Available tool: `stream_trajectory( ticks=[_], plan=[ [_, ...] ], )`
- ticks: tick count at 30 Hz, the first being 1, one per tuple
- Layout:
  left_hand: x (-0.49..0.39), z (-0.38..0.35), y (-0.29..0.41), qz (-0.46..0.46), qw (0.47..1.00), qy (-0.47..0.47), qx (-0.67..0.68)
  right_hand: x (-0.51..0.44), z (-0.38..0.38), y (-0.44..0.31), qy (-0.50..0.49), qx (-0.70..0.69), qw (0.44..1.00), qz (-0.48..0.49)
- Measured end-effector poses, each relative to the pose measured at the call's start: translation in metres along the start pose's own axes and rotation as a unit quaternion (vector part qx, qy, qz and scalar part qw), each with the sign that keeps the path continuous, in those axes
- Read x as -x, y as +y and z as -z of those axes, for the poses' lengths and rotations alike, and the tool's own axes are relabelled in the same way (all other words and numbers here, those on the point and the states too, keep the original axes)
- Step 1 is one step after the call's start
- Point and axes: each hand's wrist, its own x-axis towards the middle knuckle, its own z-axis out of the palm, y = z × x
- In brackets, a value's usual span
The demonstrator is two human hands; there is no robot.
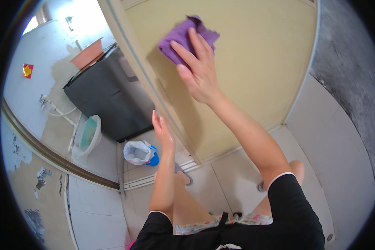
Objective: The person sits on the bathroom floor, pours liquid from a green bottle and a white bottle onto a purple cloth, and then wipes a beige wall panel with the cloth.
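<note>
My right hand (200, 70) presses a folded purple cloth (182, 37) against the pale yellow panel of a sliding door (253, 62), high up near its left frame. The fingers lie spread over the cloth, and part of it is hidden under them. Lower down, my left hand (165, 132) is raised beside the door's cream edge frame (143, 73), with fingers pointing up. It holds nothing. Whether it touches the frame I cannot tell.
Through the doorway stand a dark grey washing machine (107, 97) with an orange basin (89, 54) on top, a lined waste bin (137, 153) and a wall tap (43, 100). A floor track (140, 182) crosses the threshold. Peeling wall (39, 187) is at left.
</note>
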Motion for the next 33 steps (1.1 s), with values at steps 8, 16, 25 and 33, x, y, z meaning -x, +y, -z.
stream_trajectory(
  ticks=[8,16,25,33],
  plan=[
    [-0.055,0.010,-0.027,0.094,0.990,-0.052,0.091,0.139,-0.104,0.018,-0.047,0.165,0.985,-0.007],
    [-0.064,0.002,-0.031,0.101,0.990,-0.059,0.081,0.245,-0.062,0.055,-0.240,0.199,0.948,0.072],
    [-0.058,0.002,-0.037,0.098,0.989,-0.077,0.079,-0.126,-0.111,-0.030,0.031,0.060,0.994,0.091],
    [-0.052,0.018,0.000,0.172,0.949,-0.068,0.257,0.049,-0.153,-0.046,-0.006,0.200,0.978,0.060]
  ],
)
